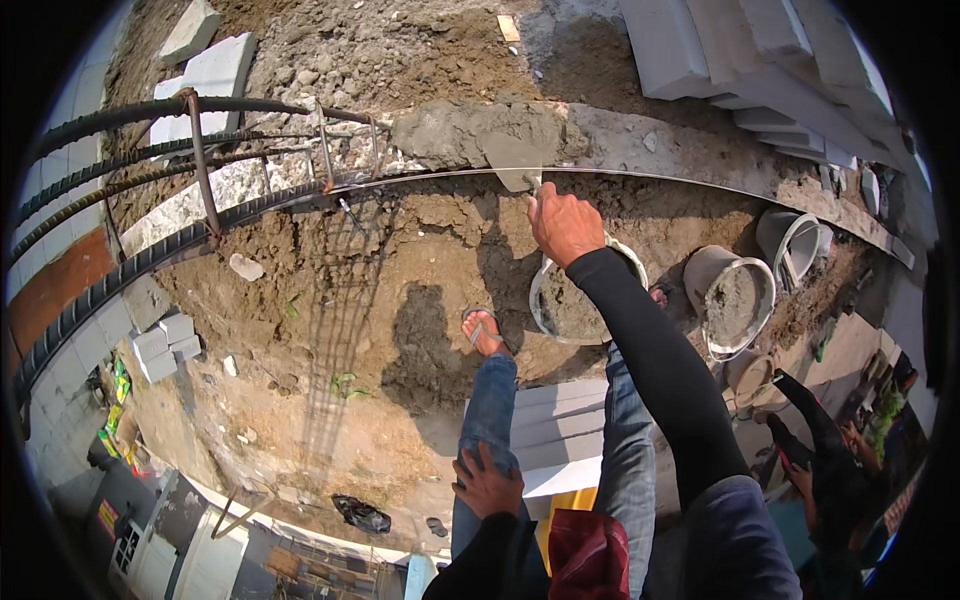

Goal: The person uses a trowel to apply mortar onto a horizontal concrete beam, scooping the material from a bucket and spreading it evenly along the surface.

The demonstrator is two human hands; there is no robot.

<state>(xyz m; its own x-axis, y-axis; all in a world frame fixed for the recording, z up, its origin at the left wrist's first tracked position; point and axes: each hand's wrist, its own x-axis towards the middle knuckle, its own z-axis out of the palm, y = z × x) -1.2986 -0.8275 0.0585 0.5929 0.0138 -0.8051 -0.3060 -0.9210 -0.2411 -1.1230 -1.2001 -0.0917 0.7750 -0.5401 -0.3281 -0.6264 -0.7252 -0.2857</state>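
My right hand [567, 224] is closed round the handle of a trowel [514, 160], reaching forward past a bucket. The trowel's flat metal blade lies against wet grey mortar [450, 135] spread on top of a long concrete footing [690, 150]. Close along the footing's near edge runs a thin taut line [640, 174], passing by the blade. My left hand [489, 482] rests on my left thigh with its fingers spread, holding nothing. Just below my right wrist stands a bucket of mortar [570, 300], partly covered by my sleeved forearm.
Rebar [110, 265] juts in from the left. More buckets [732, 300] stand at the right. Pale blocks are stacked at the upper right [680, 50], between my legs [560, 430] and at lower left [165, 345]. Another person [820, 440] is at the lower right.
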